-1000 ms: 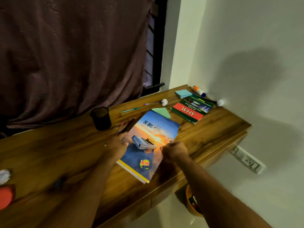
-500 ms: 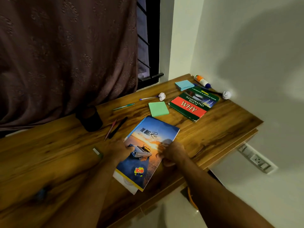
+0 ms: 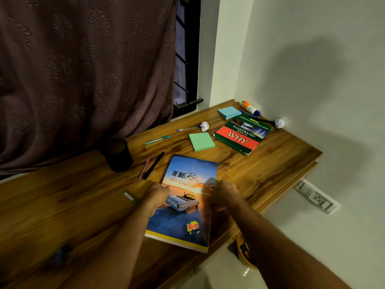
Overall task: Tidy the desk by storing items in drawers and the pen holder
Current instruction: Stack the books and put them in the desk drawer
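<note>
fingers of both hands [image 3: 158, 197] [image 3: 225, 195] hidden under notebook [image 3: 187, 201] edges.

Two bare forearms, no sleeves in view, left hand [image 3: 156, 197] and right hand [image 3: 224, 195] bare, no rings, watch, bands or gloves showing, wrists uncovered

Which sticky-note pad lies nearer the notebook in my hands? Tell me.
The green sticky-note pad, just beyond the notebook. The blue sticky-note pad lies farther back, near the glue bottle.
</note>
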